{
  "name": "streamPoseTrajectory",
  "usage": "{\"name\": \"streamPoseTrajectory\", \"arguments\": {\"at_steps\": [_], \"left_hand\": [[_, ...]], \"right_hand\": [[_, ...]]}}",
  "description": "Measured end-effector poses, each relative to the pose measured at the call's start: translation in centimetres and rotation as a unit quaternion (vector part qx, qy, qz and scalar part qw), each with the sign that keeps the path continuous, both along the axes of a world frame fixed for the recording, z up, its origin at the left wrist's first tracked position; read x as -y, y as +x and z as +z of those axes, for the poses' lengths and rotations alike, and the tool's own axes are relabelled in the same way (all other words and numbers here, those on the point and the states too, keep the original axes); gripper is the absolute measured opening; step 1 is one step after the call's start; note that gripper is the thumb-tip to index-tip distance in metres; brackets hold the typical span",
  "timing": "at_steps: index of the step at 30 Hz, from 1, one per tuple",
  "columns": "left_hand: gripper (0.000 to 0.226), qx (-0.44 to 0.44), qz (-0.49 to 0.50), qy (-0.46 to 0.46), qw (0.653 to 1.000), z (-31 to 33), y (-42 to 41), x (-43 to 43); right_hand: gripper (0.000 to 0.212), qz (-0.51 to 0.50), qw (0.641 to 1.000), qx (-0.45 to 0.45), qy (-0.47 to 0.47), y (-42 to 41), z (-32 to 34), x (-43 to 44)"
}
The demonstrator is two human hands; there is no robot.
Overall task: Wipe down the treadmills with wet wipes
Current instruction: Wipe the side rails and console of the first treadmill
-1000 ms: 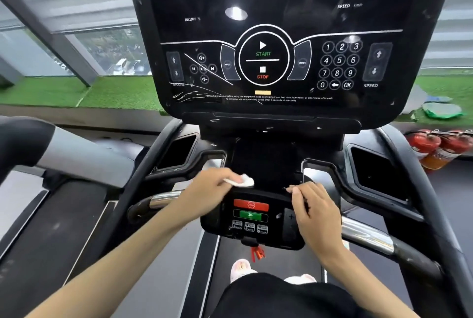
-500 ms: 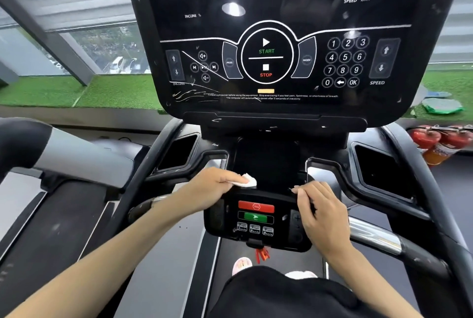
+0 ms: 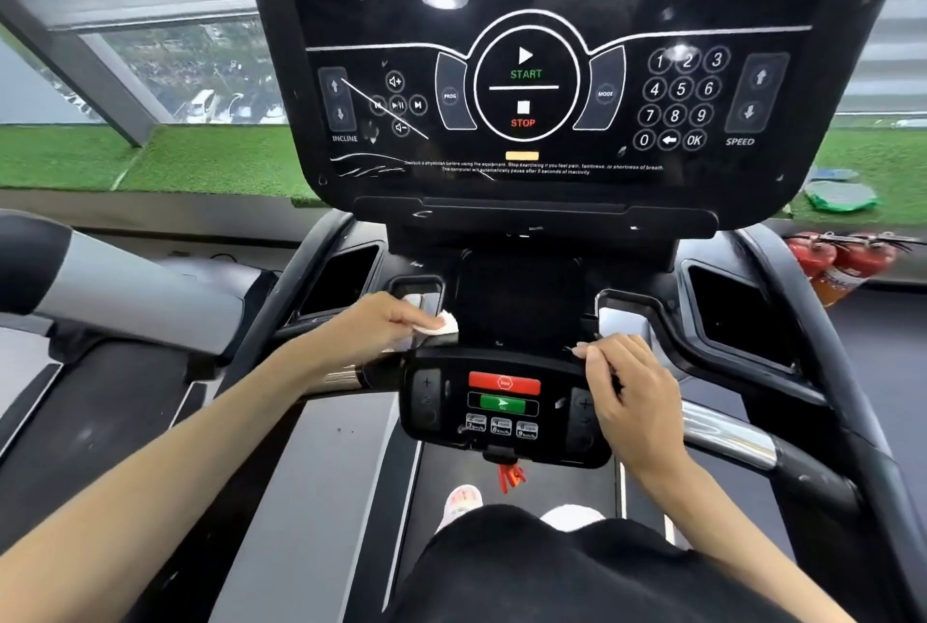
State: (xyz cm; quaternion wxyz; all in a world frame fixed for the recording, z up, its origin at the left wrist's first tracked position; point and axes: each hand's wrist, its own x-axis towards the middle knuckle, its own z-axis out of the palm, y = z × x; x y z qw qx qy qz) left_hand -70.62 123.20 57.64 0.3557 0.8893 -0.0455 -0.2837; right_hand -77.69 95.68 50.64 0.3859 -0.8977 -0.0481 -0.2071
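wet wipe being pinched by left hand and pressed on treadmill; control panel being gripped by right hand.

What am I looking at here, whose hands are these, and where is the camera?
There is no robot here. A person wears a camera on the head, and it looks down at their own two hands. They stand on a treadmill. Its big black console, with START, STOP and number keys, fills the top. Below sits a small control panel with a red and a green button. The left hand holds a white wet wipe against the ledge by that panel's upper left corner. The right hand grips the panel's right end.
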Motion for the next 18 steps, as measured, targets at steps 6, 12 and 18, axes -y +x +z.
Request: {"name": "streamPoseTrajectory", "arguments": {"at_steps": [6,12,18], "left_hand": [[0.042,-0.034,-0.013,-0.103,0.994,0.5,-1.4,-0.9],[0.045,0.002,-0.022,-0.022,1.000,-1.4,0.5,-0.8],[0.040,-0.068,-0.046,-0.146,0.986,0.5,-1.5,-3.4]], "right_hand": [[0.040,-0.024,1.000,0.006,-0.019,0.0,-0.1,-0.3],[0.041,-0.025,0.999,0.006,-0.019,0.0,-0.1,-0.3],[0.039,-0.036,0.999,0.009,-0.023,0.1,-0.4,-0.5]]}}
